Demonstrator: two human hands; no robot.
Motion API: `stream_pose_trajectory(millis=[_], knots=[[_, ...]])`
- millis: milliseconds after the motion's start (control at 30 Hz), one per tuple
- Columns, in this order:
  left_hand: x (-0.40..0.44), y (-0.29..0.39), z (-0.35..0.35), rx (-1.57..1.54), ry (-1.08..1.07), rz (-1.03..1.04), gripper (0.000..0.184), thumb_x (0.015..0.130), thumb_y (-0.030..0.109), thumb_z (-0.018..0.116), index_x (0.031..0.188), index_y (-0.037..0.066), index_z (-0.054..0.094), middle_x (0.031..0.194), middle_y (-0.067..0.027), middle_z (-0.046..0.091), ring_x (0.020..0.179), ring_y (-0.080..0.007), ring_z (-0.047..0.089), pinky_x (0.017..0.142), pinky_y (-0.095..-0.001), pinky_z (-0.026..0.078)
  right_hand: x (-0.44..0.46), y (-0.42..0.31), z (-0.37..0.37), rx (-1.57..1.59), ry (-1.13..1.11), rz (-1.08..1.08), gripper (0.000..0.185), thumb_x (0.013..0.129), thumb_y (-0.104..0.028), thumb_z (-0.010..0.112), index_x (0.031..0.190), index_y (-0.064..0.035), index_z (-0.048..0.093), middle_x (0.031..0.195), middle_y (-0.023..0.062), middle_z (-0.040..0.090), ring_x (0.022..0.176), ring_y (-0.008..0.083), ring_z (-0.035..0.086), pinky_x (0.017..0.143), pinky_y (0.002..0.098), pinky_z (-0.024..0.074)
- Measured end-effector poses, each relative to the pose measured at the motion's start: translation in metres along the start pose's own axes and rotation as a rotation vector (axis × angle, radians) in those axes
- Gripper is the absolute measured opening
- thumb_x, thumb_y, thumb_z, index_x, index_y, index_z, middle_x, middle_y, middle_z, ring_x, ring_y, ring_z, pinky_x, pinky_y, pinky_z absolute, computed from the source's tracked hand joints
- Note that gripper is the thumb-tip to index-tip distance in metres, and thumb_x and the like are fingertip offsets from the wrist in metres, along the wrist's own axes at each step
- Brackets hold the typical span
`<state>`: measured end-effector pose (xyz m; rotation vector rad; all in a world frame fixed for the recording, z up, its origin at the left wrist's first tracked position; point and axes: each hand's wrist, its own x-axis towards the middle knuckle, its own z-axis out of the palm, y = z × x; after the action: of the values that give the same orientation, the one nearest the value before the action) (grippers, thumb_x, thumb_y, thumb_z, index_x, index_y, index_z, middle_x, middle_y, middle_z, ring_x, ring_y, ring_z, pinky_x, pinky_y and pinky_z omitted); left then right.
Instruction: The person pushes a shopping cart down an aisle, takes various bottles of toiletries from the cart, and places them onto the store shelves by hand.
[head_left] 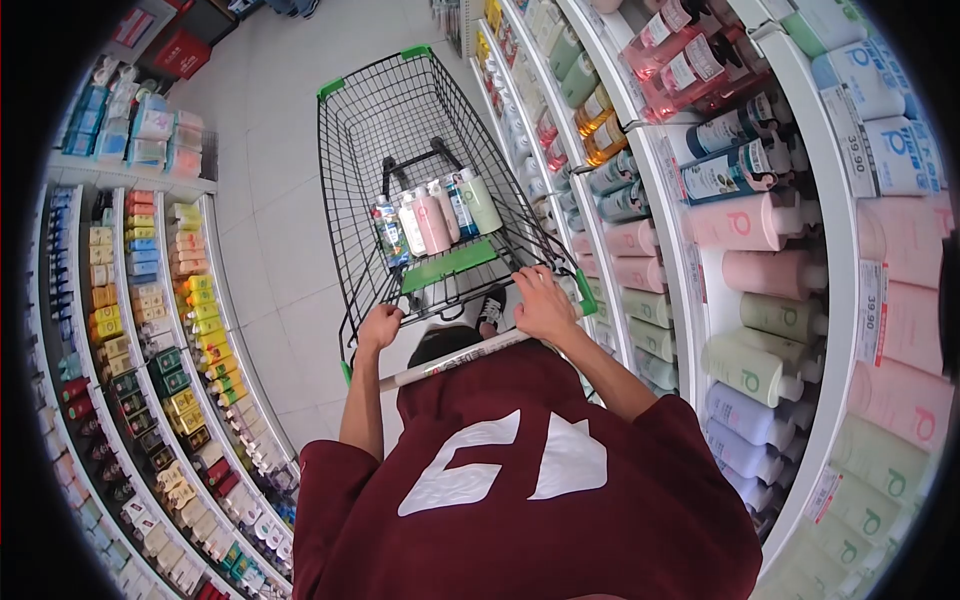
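Observation:
A black wire shopping cart (345, 200) with green corners stands in front of me. My left hand (380, 326) is closed at the left of its near end. Farther right, my right hand (545, 303) curls its fingers over the near rim, close to a green corner piece. A pale handle bar (455, 360) crosses between my forearms and the maroon shirt. Several bottles stand together in the cart, among them a pink bottle (431, 224), a light green bottle (479, 203) and a bottle with a colourful label (391, 236). A green panel (450, 266) lies nearer to me.
Shelves of pump bottles (745, 222) line the right side, close to the cart. On the left, shelves hold boxed goods (205, 320) and bagged packs (153, 120). Grey tiled floor (265, 130) runs ahead between them. A red box (182, 54) stands at the far left.

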<state>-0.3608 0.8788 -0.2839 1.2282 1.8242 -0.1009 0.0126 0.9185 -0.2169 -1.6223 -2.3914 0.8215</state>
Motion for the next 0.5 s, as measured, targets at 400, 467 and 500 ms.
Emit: stream_pose_trajectory(millis=[400, 467, 500], knots=[[0.046, -0.014, -0.038, -0.279, -0.212, 0.0, 0.05, 0.09, 0.035, 0.052, 0.125, 0.001, 0.064, 0.106, -0.0178, 0.071, 0.085, -0.0258, 0.065, 0.081, -0.0384, 0.051, 0.04, -0.018, 0.006, 0.038, 0.06, 0.056, 0.052, 0.076, -0.012, 0.061, 0.127, -0.0034, 0.058, 0.135, 0.0126, 0.053, 0.133, 0.0339, 0.043, 0.098, 0.0496, 0.0485], [0.054, -0.016, -0.042, -0.272, -0.203, 0.019, 0.057, 0.089, 0.035, 0.052, 0.136, 0.003, 0.056, 0.112, -0.0195, 0.069, 0.083, -0.0255, 0.065, 0.081, -0.039, 0.051, 0.046, -0.02, 0.007, 0.045, 0.058, 0.061, 0.052, 0.076, -0.012, 0.061, 0.127, -0.0042, 0.058, 0.135, 0.0115, 0.053, 0.133, 0.0328, 0.044, 0.098, 0.0488, 0.0487], [0.06, -0.017, -0.047, -0.248, -0.262, 0.024, 0.066, 0.089, 0.035, 0.053, 0.147, 0.004, 0.046, 0.12, -0.0231, 0.067, 0.089, -0.029, 0.066, 0.085, -0.0401, 0.051, 0.049, -0.022, 0.007, 0.039, 0.065, 0.07, 0.052, 0.075, -0.012, 0.061, 0.127, -0.0045, 0.058, 0.134, 0.0112, 0.054, 0.133, 0.0322, 0.044, 0.097, 0.0483, 0.0491]])
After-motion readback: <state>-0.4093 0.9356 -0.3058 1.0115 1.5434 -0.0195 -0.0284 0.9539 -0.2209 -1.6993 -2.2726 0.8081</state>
